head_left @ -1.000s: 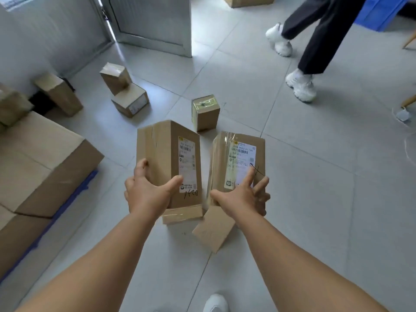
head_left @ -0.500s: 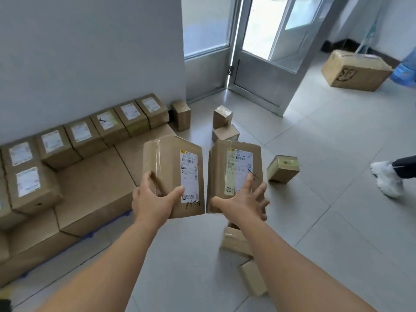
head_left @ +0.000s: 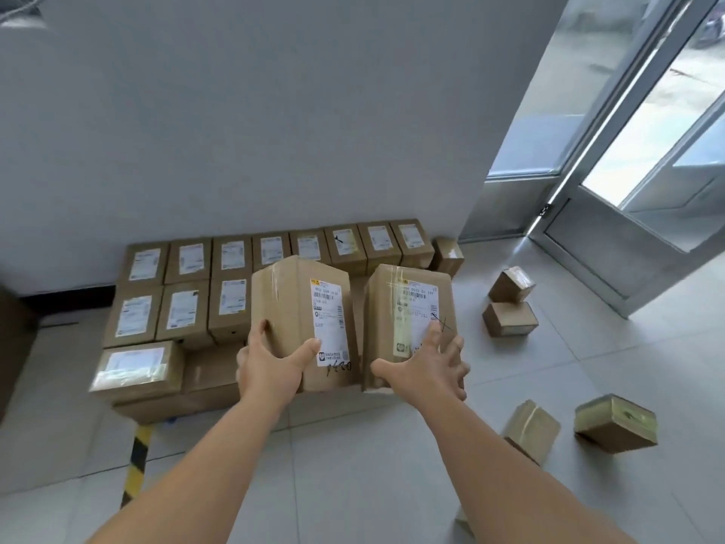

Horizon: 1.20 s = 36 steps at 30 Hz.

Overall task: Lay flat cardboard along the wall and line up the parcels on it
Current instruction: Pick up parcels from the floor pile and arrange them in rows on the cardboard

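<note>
My left hand (head_left: pixel 274 367) grips the near end of a brown parcel (head_left: pixel 298 308) with a white label. Beside it, my right hand (head_left: pixel 425 363) grips a second labelled parcel (head_left: pixel 408 304). Both are held in the air in front of me, above the flat cardboard (head_left: pixel 212 386) that lies on the floor along the grey wall. Several labelled parcels (head_left: pixel 231 284) stand in two rows on that cardboard, against the wall. One wider parcel (head_left: pixel 137 369) sits at the cardboard's near left corner.
Loose small boxes lie on the tiled floor to the right: two (head_left: pixel 510 304) near the door, two (head_left: pixel 616 422) closer to me. One box (head_left: pixel 447 255) stands at the row's right end. A glass door (head_left: pixel 635 214) stands open. A yellow-black striped tape (head_left: pixel 137 465) runs on the floor.
My view has swung from the open floor round to face the wall and the rows of parcels. Both hands still carry their parcels, now closer to the cardboard.
</note>
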Motion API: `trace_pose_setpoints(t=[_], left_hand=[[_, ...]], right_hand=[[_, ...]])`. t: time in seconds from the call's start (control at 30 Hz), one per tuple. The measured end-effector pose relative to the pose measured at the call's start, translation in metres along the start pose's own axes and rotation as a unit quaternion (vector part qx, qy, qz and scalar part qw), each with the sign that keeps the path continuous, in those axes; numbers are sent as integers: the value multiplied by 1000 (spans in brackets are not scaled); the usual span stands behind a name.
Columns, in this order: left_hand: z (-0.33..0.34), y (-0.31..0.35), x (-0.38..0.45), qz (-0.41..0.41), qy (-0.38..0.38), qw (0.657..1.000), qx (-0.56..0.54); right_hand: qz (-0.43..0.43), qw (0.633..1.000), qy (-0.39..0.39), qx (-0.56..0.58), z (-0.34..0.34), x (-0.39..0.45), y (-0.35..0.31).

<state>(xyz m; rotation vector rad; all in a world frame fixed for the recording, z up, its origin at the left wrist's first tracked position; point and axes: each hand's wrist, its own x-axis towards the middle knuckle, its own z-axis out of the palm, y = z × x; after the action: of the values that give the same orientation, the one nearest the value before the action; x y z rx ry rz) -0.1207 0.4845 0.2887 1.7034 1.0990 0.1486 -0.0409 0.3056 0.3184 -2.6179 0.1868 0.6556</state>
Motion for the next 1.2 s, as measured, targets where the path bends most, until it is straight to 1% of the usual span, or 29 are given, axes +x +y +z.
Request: trace_pose_setpoints(t=[0.13,0.27,0.37,0.53,0.7,0.83,0.97,1.2], left_hand=[[-20,2,29,-23,33,999,-19],[-24,4,66,-53,60,997,-16],[-13,9,103,-78,73,994,1],[23,18,168,-136,75,988,22],[64,12,234,-182,70,980,28],[98,-12,286,-217,67,973,30],[128,-42,338,-223,44,973,48],[176,-82,415,-220,17,973,71]], right_hand=[[-30,999,-17,-21,12,22,-46],[-58,997,-34,-33,21,56,-80],[-63,996,-44,-40,24,96,-102],[-58,993,-73,-67,31,182,-128],[-57,986,-109,-111,63,260,-138],[-50,980,-143,-130,108,309,-140],[-34,976,-159,-144,160,353,-136],[1,978,-140,-155,226,418,-127]])
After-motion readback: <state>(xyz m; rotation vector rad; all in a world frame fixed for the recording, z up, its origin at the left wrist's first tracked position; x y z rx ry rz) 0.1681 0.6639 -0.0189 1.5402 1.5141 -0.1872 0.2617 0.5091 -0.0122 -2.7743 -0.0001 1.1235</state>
